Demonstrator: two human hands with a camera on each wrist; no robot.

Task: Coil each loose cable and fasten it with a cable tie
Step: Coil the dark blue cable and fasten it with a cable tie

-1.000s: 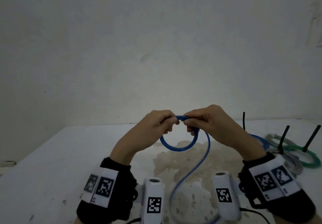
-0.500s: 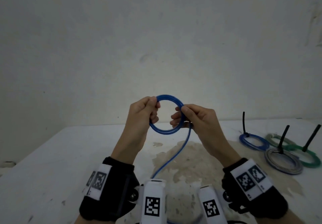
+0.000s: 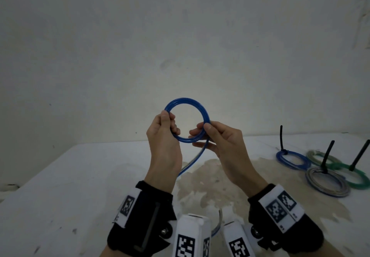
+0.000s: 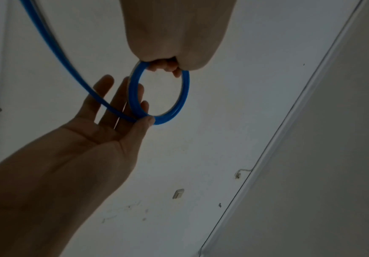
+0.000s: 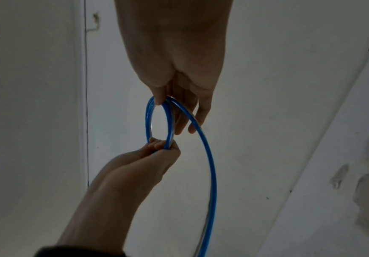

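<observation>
A blue cable (image 3: pixel 187 104) is wound into a small upright ring held in the air above the white table (image 3: pixel 80 176). My left hand (image 3: pixel 164 134) grips the ring's left side with curled fingers (image 4: pixel 165 67). My right hand (image 3: pixel 218 138) pinches the ring's lower right between thumb and forefinger, the other fingers straight (image 4: pixel 104 97). The cable's loose tail (image 3: pixel 192 161) runs from that pinch down toward me, seen as a long arc (image 5: pixel 209 173) in the right wrist view. The tail's end is hidden below the wrist cameras.
At the table's right lie several coiled cables, each with a black tie standing up: a blue coil (image 3: pixel 293 159), a grey coil (image 3: pixel 327 183) and a green coil (image 3: pixel 360 178). A brownish stain (image 3: pixel 210 188) marks the table's middle. A plain wall stands behind.
Both hands have risen from near the table, tipping the blue ring upright. The right hand has slid round to the ring's lower right, and the tail has drawn in toward the left wrist.
</observation>
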